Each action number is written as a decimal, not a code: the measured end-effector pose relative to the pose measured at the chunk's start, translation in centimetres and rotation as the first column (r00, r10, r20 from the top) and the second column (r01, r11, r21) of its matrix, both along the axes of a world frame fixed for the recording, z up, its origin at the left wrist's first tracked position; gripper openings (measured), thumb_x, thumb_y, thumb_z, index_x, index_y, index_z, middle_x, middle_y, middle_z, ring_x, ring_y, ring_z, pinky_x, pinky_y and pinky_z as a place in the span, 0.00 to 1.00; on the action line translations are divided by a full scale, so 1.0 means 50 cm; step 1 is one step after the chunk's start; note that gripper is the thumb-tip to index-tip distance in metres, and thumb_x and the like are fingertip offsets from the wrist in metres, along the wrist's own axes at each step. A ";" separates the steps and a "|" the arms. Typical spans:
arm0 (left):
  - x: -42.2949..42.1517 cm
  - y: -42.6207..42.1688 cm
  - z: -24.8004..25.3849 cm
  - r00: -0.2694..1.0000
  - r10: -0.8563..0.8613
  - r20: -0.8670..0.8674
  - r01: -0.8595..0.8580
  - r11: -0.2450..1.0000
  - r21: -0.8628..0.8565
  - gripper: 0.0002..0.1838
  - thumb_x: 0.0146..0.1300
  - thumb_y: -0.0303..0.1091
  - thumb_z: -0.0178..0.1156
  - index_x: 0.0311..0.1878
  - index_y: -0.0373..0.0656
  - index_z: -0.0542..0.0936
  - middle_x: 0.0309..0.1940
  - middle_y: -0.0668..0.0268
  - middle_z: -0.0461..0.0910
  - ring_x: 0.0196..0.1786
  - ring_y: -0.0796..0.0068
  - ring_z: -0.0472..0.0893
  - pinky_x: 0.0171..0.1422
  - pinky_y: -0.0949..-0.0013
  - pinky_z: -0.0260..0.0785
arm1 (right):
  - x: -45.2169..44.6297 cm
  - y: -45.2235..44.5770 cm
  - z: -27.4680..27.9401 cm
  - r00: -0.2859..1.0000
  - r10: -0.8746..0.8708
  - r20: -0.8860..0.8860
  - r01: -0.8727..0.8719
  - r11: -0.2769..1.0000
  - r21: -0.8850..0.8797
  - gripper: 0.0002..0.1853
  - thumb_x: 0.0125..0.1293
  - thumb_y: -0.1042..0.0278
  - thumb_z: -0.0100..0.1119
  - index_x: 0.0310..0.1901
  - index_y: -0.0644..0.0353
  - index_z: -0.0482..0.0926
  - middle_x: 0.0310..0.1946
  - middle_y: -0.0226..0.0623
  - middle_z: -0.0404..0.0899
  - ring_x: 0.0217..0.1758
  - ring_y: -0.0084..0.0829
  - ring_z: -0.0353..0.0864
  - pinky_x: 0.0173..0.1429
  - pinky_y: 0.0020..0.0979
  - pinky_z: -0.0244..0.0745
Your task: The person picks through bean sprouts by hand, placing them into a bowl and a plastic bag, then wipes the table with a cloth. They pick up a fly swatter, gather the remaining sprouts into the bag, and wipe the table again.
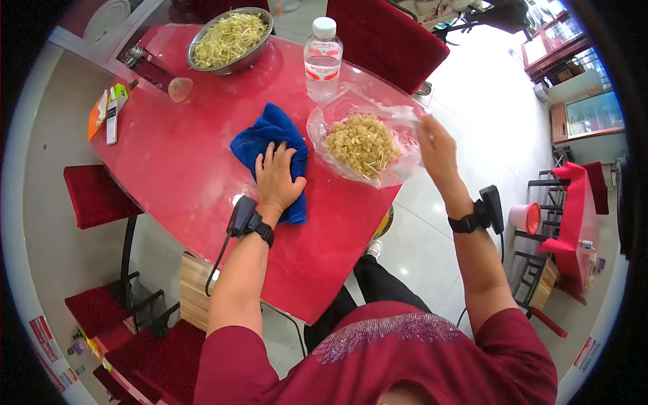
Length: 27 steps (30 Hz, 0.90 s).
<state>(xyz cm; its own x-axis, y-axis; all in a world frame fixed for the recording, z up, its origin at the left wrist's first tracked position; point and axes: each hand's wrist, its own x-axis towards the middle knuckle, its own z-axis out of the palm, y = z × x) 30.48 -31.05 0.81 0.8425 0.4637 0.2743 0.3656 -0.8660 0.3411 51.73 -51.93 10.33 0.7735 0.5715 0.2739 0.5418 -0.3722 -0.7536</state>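
My left hand (278,177) lies flat, fingers spread, on a crumpled blue cloth (260,138) on the red table. My right hand (439,152) is closed on the edge of a clear plastic bag (325,145) at the table's right edge. Inside the open bag sits a heap of pale yellowish bean sprout scraps (364,145). Just behind the bag stands a capped clear plastic bottle (322,64) with a red and white label. The palm side of my left hand is hidden.
At the far side of the red table (169,155) are a metal bowl (253,57) of bean sprouts, a dark bottle (145,67) lying tilted, a phone (112,123) and a tissue pack (99,111). Red chairs (101,196) stand around; a red chair back (385,44) is behind the bottle.
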 end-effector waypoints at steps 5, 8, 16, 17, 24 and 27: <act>0.001 0.006 0.006 1.000 0.000 -0.001 0.000 1.000 -0.016 0.29 0.37 0.37 0.54 0.49 0.45 0.67 0.56 0.58 0.65 0.62 0.57 0.58 0.65 0.53 0.43 | -0.076 0.144 0.066 0.908 0.415 0.057 -0.334 0.799 -0.499 0.19 0.58 0.67 0.46 0.53 0.52 0.66 0.34 0.45 0.77 0.37 0.44 0.77 0.41 0.39 0.71; 0.000 0.006 0.013 1.000 0.004 -0.009 -0.005 0.999 -0.037 0.29 0.37 0.38 0.53 0.50 0.45 0.68 0.55 0.57 0.65 0.62 0.56 0.58 0.65 0.53 0.43 | -0.104 0.208 0.080 0.768 0.626 0.138 -0.292 0.534 -0.794 0.20 0.58 0.68 0.45 0.55 0.52 0.64 0.30 0.44 0.78 0.34 0.43 0.78 0.37 0.39 0.73; -0.001 0.013 0.001 0.991 0.088 0.097 -0.082 0.995 -0.055 0.40 0.39 0.42 0.60 0.60 0.43 0.58 0.61 0.51 0.55 0.63 0.52 0.54 0.64 0.50 0.42 | -0.043 0.154 0.007 0.756 0.647 0.102 -0.490 0.662 -0.567 0.04 0.57 0.71 0.48 0.31 0.60 0.72 0.24 0.43 0.74 0.26 0.37 0.74 0.33 0.34 0.69; 0.004 0.012 -0.002 0.989 0.119 0.083 -0.117 0.993 -0.031 0.42 0.41 0.46 0.60 0.61 0.42 0.56 0.61 0.51 0.55 0.64 0.52 0.54 0.64 0.49 0.42 | -0.035 0.122 0.032 0.794 0.608 0.002 -0.565 0.739 -0.366 0.04 0.57 0.70 0.49 0.29 0.61 0.70 0.21 0.41 0.72 0.23 0.34 0.72 0.31 0.33 0.67; 0.047 -0.007 0.002 0.999 -0.039 -0.020 0.039 0.999 0.001 0.41 0.44 0.51 0.58 0.61 0.42 0.59 0.59 0.55 0.60 0.63 0.56 0.56 0.64 0.52 0.44 | 0.005 -0.130 0.106 0.899 0.069 -0.434 -0.114 0.990 -0.078 0.10 0.62 0.66 0.49 0.26 0.60 0.68 0.16 0.20 0.59 0.19 0.11 0.55 0.20 0.17 0.51; 0.103 -0.085 0.006 0.977 -0.209 -0.044 0.209 0.978 -0.010 0.40 0.46 0.51 0.57 0.61 0.42 0.59 0.60 0.56 0.60 0.63 0.58 0.57 0.65 0.53 0.45 | 0.003 -0.246 0.120 0.840 -0.021 -0.543 0.022 1.000 -0.004 0.09 0.63 0.67 0.48 0.26 0.58 0.68 0.15 0.19 0.59 0.17 0.11 0.55 0.20 0.16 0.49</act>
<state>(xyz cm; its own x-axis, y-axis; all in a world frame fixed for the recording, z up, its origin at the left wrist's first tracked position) 35.63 -35.32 1.13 0.9323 0.2771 0.2323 0.1914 -0.9232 0.3332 51.89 -64.23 16.32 0.8110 0.5527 -0.1920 0.0378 -0.3770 -0.9254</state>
